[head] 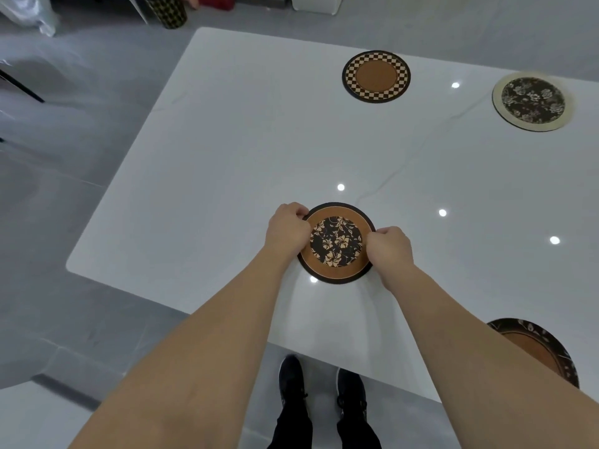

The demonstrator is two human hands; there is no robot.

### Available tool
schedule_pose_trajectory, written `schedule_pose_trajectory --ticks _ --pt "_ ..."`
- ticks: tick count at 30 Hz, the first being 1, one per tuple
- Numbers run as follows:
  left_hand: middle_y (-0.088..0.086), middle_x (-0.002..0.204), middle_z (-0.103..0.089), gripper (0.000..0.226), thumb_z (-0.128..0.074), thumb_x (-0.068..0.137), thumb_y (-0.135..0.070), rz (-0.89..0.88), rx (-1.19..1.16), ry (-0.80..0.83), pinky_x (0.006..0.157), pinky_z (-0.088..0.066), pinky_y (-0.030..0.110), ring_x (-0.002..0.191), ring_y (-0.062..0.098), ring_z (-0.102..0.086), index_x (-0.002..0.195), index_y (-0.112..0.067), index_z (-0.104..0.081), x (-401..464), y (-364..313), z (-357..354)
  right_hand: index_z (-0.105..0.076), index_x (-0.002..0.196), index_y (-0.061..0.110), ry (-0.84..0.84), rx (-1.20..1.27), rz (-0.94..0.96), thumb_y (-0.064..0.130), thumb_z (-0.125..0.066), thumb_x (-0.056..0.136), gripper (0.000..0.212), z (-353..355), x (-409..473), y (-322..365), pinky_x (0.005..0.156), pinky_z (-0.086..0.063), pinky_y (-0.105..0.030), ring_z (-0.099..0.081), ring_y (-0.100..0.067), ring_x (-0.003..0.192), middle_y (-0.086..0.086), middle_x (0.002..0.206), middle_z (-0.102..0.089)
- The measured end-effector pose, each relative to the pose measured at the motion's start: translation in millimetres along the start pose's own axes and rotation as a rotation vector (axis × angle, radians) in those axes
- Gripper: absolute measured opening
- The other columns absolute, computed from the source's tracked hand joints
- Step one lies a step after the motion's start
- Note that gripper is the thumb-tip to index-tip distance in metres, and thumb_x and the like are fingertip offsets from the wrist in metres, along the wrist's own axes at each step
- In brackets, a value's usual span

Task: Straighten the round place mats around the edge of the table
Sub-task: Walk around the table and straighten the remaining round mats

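Observation:
A round brown mat with a black floral centre [336, 242] lies on the white table [227, 157], near its front edge. My left hand [287, 230] pinches the mat's left rim and my right hand [389, 251] pinches its right rim. A checkered-rim mat [376, 76] lies near the far edge. A pale-rimmed mat with a dark floral centre [532, 101] sits at the far right. A dark-rimmed brown mat [538, 346] lies at the near right edge, partly hidden by my right forearm.
Grey tiled floor surrounds the table on the left and front. My two black shoes [321, 387] stand just below the table's front edge. A dark patterned vase [168, 9] and plastic wrapping [26, 14] sit on the floor at the far left.

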State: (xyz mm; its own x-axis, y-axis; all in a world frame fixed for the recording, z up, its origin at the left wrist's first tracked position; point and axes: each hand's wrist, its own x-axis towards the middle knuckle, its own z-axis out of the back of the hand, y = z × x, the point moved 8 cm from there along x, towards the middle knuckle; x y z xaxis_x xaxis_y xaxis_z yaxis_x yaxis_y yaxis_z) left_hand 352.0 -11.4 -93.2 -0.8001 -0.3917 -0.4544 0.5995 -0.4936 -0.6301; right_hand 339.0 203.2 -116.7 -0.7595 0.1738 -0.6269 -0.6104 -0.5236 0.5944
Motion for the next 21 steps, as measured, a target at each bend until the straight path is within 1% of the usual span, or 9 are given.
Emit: schedule_pose_trajectory --ticks 2,5,9,13,18,21 --pt "0.006 0.120 -0.059 0.039 -0.042 0.081 -0.005 -0.001 0.012 0.001 0.084 -0.043 0.032 0.109 0.025 -0.056 0.113 -0.014 -0.063 -9 8 2 -0.035 0.061 0.017 0.031 -0.035 -0.005 0.011 -0.044 0.076 0.018 -4 -7 -5 0.046 -0.026 -0.026 -0.035 -0.020 0.054 -0.008 0.086 -0.041" --pt "0.006 0.119 -0.059 0.039 -0.041 0.082 -0.004 0.003 0.005 0.003 0.087 -0.045 0.032 0.108 0.023 -0.056 0.113 -0.014 -0.063 -21 24 5 -0.035 0.064 0.016 0.060 -0.076 -0.016 0.013 -0.045 0.077 0.016 -11 -18 -10 0.046 -0.026 -0.026 -0.036 -0.019 0.055 -0.009 0.088 -0.040" --pt "0.006 0.116 -0.060 0.039 -0.039 0.082 -0.001 0.001 -0.005 -0.005 0.086 -0.044 0.029 0.106 0.022 -0.056 0.110 -0.013 -0.064 -34 38 6 -0.032 0.061 0.018 0.069 -0.107 -0.033 0.014 -0.046 0.079 0.023 -14 -29 -18 0.044 -0.024 -0.025 -0.033 -0.018 0.051 -0.008 0.086 -0.039" --pt "0.007 0.114 -0.061 0.040 -0.039 0.082 -0.001 -0.009 -0.006 -0.015 0.087 -0.045 0.030 0.104 0.022 -0.057 0.109 -0.012 -0.065 -43 47 8 -0.030 0.060 0.018 0.076 -0.106 -0.029 0.012 -0.046 0.077 0.024 -17 -42 -25 0.044 -0.022 -0.027 -0.030 -0.019 0.051 -0.008 0.088 -0.037" --pt "0.007 0.114 -0.062 0.039 -0.038 0.083 -0.001 -0.001 -0.009 -0.014 0.090 -0.048 0.034 0.105 0.023 -0.057 0.109 -0.012 -0.065 -56 59 9 -0.033 0.060 0.017 0.083 -0.102 -0.022 0.014 -0.046 0.078 0.023 -21 -57 -36 0.045 -0.023 -0.027 -0.033 -0.020 0.052 -0.009 0.088 -0.039" --pt "0.007 0.111 -0.062 0.038 -0.038 0.082 0.000 -0.004 -0.014 -0.016 0.087 -0.046 0.032 0.102 0.022 -0.057 0.107 -0.014 -0.065 -66 67 9 -0.034 0.059 0.016 0.092 -0.096 -0.018 0.014 -0.047 0.078 0.023 -24 -65 -43 0.045 -0.024 -0.027 -0.034 -0.020 0.051 -0.009 0.085 -0.039"
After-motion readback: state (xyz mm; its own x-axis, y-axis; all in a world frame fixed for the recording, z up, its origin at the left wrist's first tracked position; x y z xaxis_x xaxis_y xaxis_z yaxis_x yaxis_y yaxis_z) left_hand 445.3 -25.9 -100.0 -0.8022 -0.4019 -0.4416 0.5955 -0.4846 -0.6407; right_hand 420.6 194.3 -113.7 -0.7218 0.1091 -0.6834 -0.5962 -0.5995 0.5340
